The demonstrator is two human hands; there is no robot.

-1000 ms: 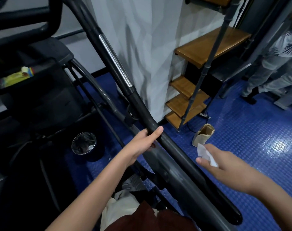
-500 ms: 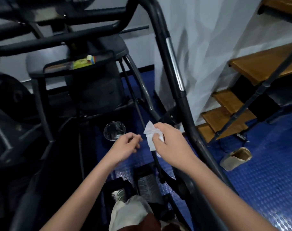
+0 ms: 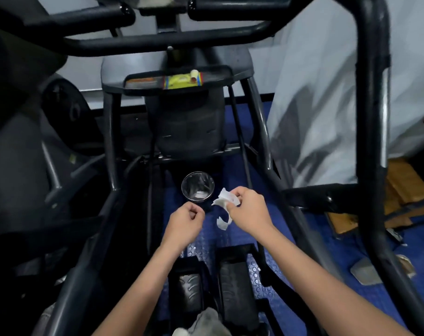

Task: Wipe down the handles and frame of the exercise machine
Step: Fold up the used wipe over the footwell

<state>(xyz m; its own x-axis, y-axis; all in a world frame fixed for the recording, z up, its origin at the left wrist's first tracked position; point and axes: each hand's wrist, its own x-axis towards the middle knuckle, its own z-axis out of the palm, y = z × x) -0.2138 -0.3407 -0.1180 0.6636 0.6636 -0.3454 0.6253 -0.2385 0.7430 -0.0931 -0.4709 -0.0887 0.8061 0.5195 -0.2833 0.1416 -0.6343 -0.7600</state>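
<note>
Open room is lying between the two pedal arms, over the blue floor [image 3: 206, 248], where the left hand [image 3: 185, 220] and right hand [image 3: 248, 209] are hovering. The right upright bar [image 3: 371, 117] is blocking the right side; the crossbar [image 3: 157, 43] is closing the top (the dark left side is possibly crowded). A round cup [image 3: 198, 186] is standing just ahead.

This looks like a small gym or workout corner. A black tubular exercise machine [image 3: 368, 132] fills the space, with a crossbar of handles [image 3: 157, 42] up top and ribbed foot pedals [image 3: 237, 287] below. The floor [image 3: 351, 258] is blue studded rubber matting, the sort laid under fitness gear. Pale sheeting [image 3: 315, 105] hangs to the right, and wooden steps [image 3: 400, 187] sit beyond it at the edge.
</note>
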